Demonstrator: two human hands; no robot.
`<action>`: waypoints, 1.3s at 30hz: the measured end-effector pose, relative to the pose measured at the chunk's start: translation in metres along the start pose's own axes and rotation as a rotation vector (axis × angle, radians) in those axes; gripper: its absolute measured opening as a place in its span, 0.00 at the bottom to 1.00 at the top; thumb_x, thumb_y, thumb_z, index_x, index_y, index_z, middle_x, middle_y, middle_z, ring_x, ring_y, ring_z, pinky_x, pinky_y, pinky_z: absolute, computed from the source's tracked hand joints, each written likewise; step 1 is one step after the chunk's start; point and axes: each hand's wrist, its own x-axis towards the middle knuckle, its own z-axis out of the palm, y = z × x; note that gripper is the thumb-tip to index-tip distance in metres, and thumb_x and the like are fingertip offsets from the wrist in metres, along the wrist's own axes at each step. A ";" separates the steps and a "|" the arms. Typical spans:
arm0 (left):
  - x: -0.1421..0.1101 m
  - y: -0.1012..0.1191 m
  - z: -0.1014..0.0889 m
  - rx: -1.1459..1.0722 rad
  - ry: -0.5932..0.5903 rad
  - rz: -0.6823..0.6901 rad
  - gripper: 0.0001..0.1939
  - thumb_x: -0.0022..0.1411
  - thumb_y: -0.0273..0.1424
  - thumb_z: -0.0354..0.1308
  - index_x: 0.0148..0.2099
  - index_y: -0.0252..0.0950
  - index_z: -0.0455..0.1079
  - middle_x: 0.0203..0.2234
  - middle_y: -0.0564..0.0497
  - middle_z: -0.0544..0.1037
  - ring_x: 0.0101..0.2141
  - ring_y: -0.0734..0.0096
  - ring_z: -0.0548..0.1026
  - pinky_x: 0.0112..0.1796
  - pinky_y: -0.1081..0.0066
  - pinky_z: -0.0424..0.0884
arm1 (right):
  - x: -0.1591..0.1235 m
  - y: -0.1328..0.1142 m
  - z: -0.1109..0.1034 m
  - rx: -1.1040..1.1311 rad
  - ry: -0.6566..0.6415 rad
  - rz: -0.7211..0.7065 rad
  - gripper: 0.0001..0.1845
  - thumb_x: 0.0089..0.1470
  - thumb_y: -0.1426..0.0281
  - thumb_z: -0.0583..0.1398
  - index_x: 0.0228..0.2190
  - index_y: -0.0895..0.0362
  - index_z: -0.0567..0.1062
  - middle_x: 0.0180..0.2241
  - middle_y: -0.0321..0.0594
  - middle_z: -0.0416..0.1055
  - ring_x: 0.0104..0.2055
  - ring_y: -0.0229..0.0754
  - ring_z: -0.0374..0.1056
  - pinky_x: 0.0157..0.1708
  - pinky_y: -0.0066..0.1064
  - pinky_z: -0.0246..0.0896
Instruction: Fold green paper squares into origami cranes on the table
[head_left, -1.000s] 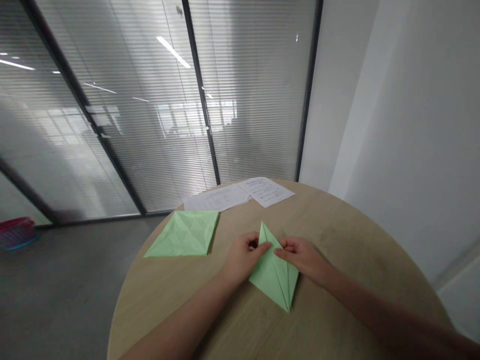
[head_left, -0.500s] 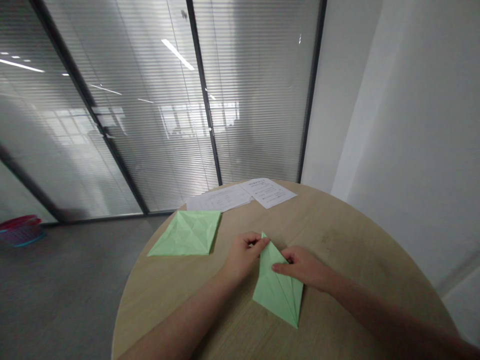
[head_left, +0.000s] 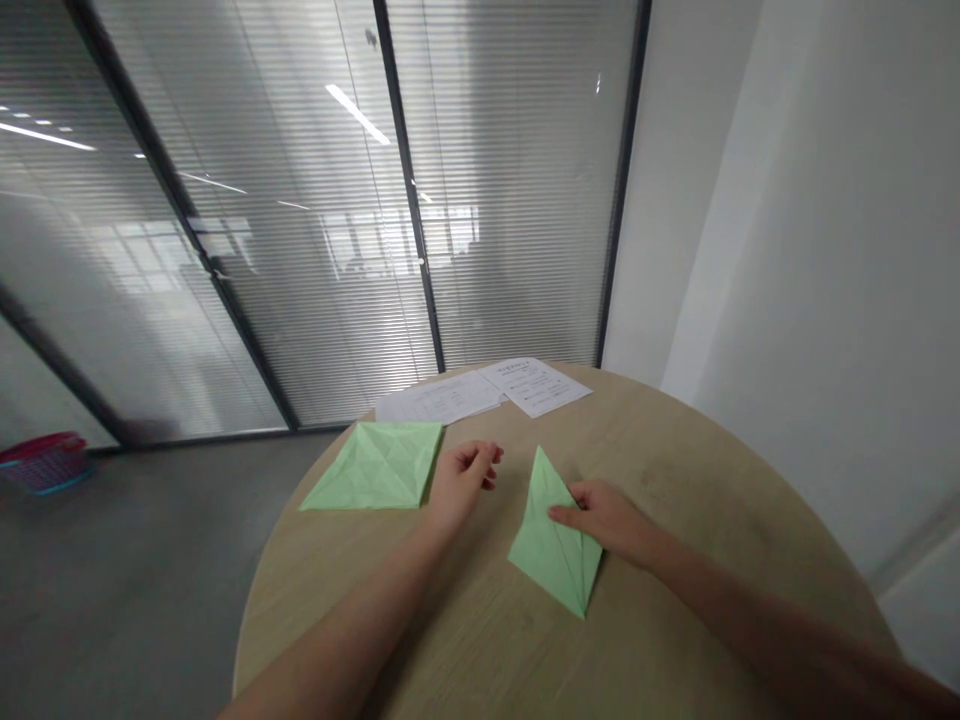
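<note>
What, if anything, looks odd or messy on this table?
Nothing looks spilled or torn. Slightly untidy: the white papers lie at mismatched angles by the far edge of the table, and the green sheet near the left hand is creased.

Two bare hands can be counted, one left hand (head_left: 466, 475) and one right hand (head_left: 602, 517), along with one round table (head_left: 690, 480). Green papers number two: one folded green paper (head_left: 551, 565) and one creased green paper (head_left: 382, 468). White printed sheets (head_left: 536, 387) come to at least two; they overlap, so more may lie underneath. There is one basket (head_left: 45, 465), one glass partition (head_left: 517, 190) and four dark uprights (head_left: 411, 180).
</note>
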 end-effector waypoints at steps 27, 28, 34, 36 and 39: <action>0.007 -0.017 0.004 0.288 -0.171 0.090 0.15 0.56 0.43 0.61 0.28 0.35 0.75 0.24 0.50 0.77 0.28 0.66 0.72 0.33 0.68 0.65 | 0.054 -0.004 0.000 0.444 0.036 -0.038 0.31 0.54 0.40 0.60 0.35 0.56 0.78 0.36 0.47 0.82 0.43 0.53 0.79 0.51 0.47 0.70; 0.008 -0.017 0.003 0.285 -0.138 0.084 0.16 0.55 0.44 0.61 0.28 0.35 0.75 0.24 0.50 0.77 0.29 0.65 0.72 0.33 0.68 0.65 | 0.058 -0.007 -0.001 0.496 -0.014 -0.021 0.29 0.56 0.42 0.59 0.34 0.56 0.78 0.36 0.47 0.82 0.44 0.53 0.79 0.52 0.47 0.69; 0.006 -0.019 0.002 0.136 0.028 -0.017 0.18 0.54 0.46 0.63 0.30 0.35 0.77 0.26 0.49 0.78 0.30 0.62 0.73 0.34 0.67 0.67 | 0.053 -0.005 -0.002 0.625 -0.172 -0.077 0.20 0.42 0.69 0.69 0.41 0.57 0.80 0.43 0.46 0.83 0.45 0.51 0.79 0.54 0.44 0.68; 0.001 -0.019 0.006 0.117 0.054 -0.035 0.17 0.54 0.45 0.63 0.31 0.35 0.77 0.27 0.48 0.79 0.31 0.62 0.74 0.34 0.67 0.67 | 0.046 -0.003 0.002 0.647 -0.188 -0.056 0.23 0.42 0.71 0.71 0.44 0.56 0.79 0.44 0.46 0.82 0.45 0.51 0.79 0.54 0.46 0.69; -0.006 -0.018 0.011 0.154 0.049 -0.051 0.15 0.56 0.43 0.63 0.32 0.36 0.78 0.27 0.49 0.79 0.30 0.63 0.73 0.32 0.67 0.66 | 0.039 -0.005 0.011 0.642 -0.163 -0.054 0.24 0.42 0.70 0.74 0.43 0.57 0.80 0.43 0.48 0.83 0.46 0.53 0.79 0.55 0.49 0.68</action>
